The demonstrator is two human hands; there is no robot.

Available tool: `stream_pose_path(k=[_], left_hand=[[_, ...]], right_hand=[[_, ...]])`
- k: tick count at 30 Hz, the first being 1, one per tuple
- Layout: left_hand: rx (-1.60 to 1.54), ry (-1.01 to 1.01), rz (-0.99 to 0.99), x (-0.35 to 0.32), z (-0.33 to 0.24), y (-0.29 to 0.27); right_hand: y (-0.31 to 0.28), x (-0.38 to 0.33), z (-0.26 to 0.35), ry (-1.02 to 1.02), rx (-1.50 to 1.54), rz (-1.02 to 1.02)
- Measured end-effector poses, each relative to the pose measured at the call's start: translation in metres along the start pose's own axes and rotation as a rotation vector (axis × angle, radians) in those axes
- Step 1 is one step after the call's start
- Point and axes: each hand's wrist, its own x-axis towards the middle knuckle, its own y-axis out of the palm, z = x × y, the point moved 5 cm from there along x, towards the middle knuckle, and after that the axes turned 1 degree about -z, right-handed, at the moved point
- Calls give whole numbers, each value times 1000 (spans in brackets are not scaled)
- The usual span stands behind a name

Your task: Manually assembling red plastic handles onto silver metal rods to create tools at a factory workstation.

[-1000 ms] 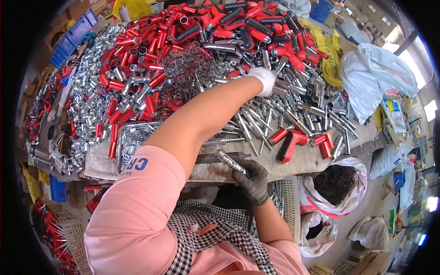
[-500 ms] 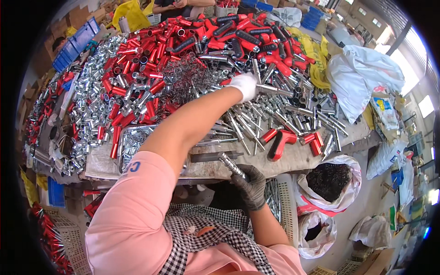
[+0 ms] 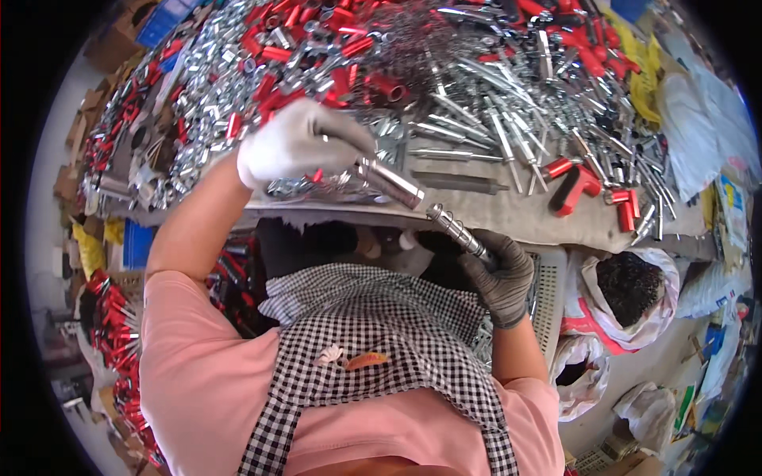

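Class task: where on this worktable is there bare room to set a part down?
Bare: a tabletop strip along the front edge, bordered by the dark bar, silver rods and the red handle. Crowded: farther back, springs; beyond the left hand, red tubes and silver sleeves.

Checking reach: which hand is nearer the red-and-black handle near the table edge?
Right: the right hand is left of the handle, closer to the body; the left hand is much farther left.

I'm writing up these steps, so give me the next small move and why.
Probably bring the silver tube in the left hand toward the spring-wrapped rod in the right hand: their near ends face each other, roughly in line, a small gap between.
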Motion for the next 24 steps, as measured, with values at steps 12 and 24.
stream_pose_path(k=[12,24], left_hand=[[-143,-275,-155,-132,41,17],[-214,-157,-129,-158,74,25]], right_hand=[[82,-7,12,166,76,392],[130,-16,32,283,166,499]])
